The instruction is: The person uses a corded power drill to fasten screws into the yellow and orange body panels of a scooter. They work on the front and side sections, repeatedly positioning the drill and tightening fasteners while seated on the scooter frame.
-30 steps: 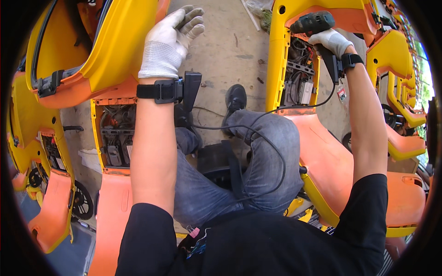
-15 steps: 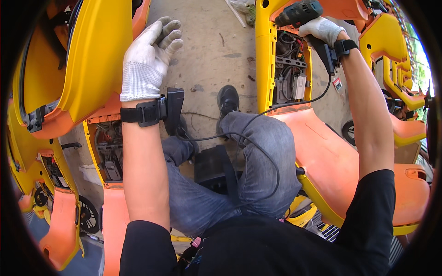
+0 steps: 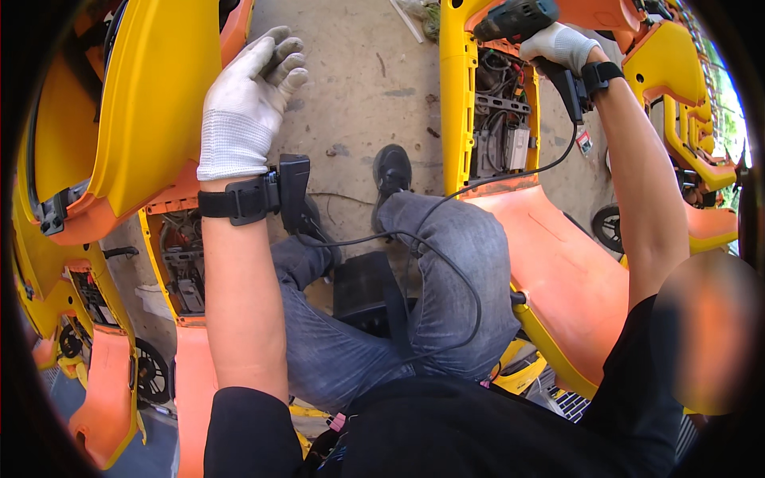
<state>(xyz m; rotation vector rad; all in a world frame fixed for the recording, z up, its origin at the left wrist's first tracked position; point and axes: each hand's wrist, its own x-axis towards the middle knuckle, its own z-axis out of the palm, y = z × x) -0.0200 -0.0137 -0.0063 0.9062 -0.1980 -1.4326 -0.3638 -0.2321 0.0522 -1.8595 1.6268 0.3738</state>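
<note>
Dark grey-green plastic casing makes up the power drill [image 3: 518, 21], up at the far end of the yellow-and-orange body panel [image 3: 457, 119] to the worker's right. From where I stand, the gloved right hand [image 3: 564, 45] is wrapped around its grip; whether the tip touches anything, I can't tell. The gloved left hand [image 3: 253, 88] holds nothing, fingers loosely curled, just beside the big yellow shell [image 3: 159, 119] on the other side. The two hands are well apart.

Below the drill, the right-hand bay [image 3: 504, 115] lies uncovered, its wiring and a pale module [image 3: 518, 150] exposed; the left-hand bay [image 3: 185, 263] is open too. I'd judge the work partway: both bays are opened up, and neither is closed. Which screws are in or out doesn't show.

A black cable [image 3: 446, 259] loops over the worker's jeans [image 3: 466, 299] from the right wrist unit [image 3: 570, 95]. On the concrete floor [image 3: 351, 103] lies a small red-and-white packet [image 3: 584, 143], its print too small to read. No brand is legible on the drill.
</note>
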